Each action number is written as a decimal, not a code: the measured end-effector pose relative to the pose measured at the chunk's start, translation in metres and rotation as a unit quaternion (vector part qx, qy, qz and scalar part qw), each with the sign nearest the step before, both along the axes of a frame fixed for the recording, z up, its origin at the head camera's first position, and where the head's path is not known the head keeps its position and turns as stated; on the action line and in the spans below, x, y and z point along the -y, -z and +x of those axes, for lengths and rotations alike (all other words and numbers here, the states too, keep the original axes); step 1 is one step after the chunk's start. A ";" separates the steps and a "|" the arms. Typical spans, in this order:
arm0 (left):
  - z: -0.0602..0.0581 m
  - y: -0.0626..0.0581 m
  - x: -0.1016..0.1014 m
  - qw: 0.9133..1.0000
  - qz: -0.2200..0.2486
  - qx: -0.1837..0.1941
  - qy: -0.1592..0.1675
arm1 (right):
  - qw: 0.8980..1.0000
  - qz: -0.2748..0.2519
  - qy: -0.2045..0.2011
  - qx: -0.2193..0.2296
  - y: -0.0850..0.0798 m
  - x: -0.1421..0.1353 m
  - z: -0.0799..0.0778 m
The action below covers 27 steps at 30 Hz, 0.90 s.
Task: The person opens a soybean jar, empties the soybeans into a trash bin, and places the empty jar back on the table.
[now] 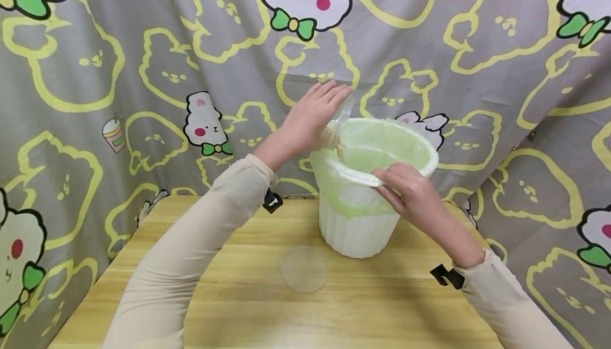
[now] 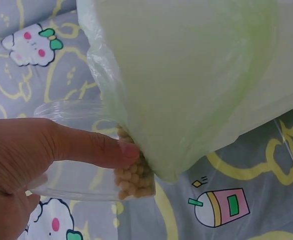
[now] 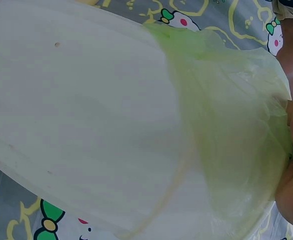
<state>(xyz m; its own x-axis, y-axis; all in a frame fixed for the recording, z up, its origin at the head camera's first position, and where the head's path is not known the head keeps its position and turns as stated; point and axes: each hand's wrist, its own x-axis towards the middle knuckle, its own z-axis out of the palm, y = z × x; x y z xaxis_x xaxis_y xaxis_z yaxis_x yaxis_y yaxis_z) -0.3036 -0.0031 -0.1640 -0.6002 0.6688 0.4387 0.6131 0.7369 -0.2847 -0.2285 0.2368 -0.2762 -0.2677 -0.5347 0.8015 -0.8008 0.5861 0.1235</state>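
A clear plastic jar (image 1: pixel 345 111) is gripped by my left hand (image 1: pixel 305 118), tipped over the near-left rim of a white trash bin (image 1: pixel 358 235). Small round beige pellets (image 2: pixel 132 182) lie gathered at its mouth end in the left wrist view, and some drop toward the bin in the head view. A pale green bag (image 1: pixel 341 200) lines the bin and folds down outside it. My right hand (image 1: pixel 412 192) pinches the bin's near rim through the bag, thumb outside. The bottom inside the bin is hidden.
A thin clear round disc (image 1: pixel 305 269) lies flat on the wooden table (image 1: pixel 248 296), in front of the bin. Behind and around the table hangs a grey patterned curtain (image 1: pixel 229 68), close to the bin's back.
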 end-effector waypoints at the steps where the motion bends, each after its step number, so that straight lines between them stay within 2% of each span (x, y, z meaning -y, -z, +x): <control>1: 0.000 0.001 0.000 1.000 0.002 -0.002 0.002 | 1.000 -0.001 -0.001 0.001 0.000 0.000 0.000; 8: 0.002 0.003 0.001 1.000 -0.007 -0.023 0.010 | 1.000 0.001 -0.005 -0.010 0.001 0.001 -0.001; 19: -0.001 0.011 0.008 0.996 -0.001 -0.069 0.058 | 1.000 0.000 0.000 0.006 0.003 -0.001 -0.001; 27: 0.001 0.011 0.009 0.991 -0.028 -0.091 0.091 | 1.000 0.005 0.012 0.020 0.001 -0.001 0.000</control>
